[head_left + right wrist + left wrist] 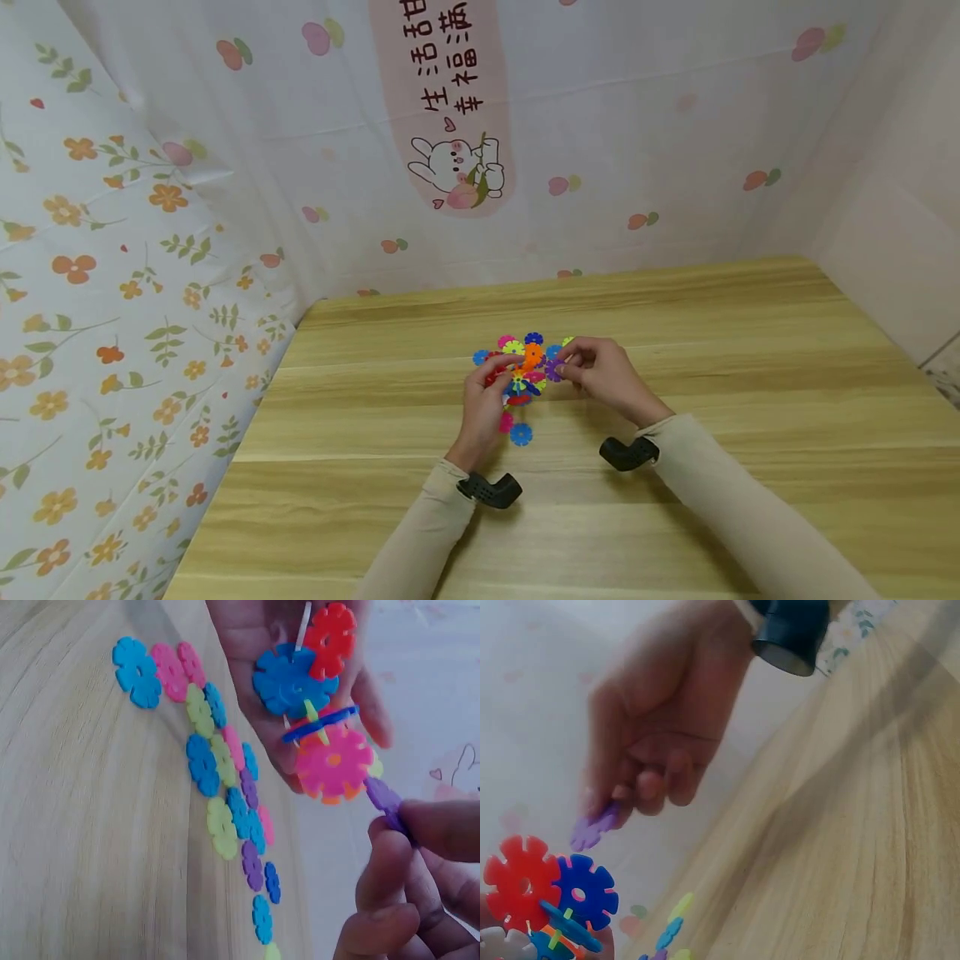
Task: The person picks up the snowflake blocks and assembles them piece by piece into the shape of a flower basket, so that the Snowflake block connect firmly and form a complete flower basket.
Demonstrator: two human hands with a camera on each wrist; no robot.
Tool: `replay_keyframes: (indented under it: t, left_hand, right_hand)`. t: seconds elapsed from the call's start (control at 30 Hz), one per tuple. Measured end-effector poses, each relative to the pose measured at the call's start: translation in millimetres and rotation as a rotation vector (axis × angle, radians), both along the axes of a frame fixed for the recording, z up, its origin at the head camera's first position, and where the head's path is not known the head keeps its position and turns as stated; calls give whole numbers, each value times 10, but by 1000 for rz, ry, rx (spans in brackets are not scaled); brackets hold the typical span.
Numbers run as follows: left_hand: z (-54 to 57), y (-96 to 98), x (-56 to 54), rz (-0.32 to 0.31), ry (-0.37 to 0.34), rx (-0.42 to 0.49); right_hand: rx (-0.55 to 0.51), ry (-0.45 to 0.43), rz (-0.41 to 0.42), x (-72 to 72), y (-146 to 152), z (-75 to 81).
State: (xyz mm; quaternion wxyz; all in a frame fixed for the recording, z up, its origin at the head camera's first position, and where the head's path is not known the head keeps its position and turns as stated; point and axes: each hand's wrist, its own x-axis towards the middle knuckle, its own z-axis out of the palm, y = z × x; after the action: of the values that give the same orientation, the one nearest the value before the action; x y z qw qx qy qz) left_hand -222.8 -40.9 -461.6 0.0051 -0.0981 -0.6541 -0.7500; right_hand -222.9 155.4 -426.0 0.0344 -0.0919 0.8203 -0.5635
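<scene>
dark Chinese characters on a pink panel of the white curtain, two columns that read 生活甜 and 幸福满, their topmost part cut off by the frame's edge

A yellow-brown wood-grain tabletop bore a scatter of flat, notched plastic discs.
The discs, flower-shaped, lay loose in an irregular band. At its near end in the head view, a light blue plastic disc lay just beside a pink plastic disc. Farther along came yellow-green plastic discs, purple plastic discs and a dark blue plastic disc, with more light blue and pink ones among them. Whether the closest neighbours touched could not be told.
</scene>
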Motion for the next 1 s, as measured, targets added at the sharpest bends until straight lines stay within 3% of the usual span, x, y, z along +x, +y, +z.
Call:
replay_keyframes:
  t: [0.23,0.3,0.47,0.57,0.8,1.0]
  left_hand:
    - [-14,27,18,26,-1,-68]
    - [59,25,63,29,17,-102]
    - [54,9,66,42,87,-171]
    - [-36,9,31,62,83,-153]
    - [-53,44,24,82,61,-99]
    - [-31,73,38,103,8,-49]
  right_hand:
    - [57,72,-49,19,-77,10]
    - [91,103,-61,23,-96,8]
    - [174,187,-66,39,-151,23]
    - [192,204,-68,36,-167,15]
    - [177,237,-96,39,-201,-22]
    - [134,185,-99,52,-233,-48]
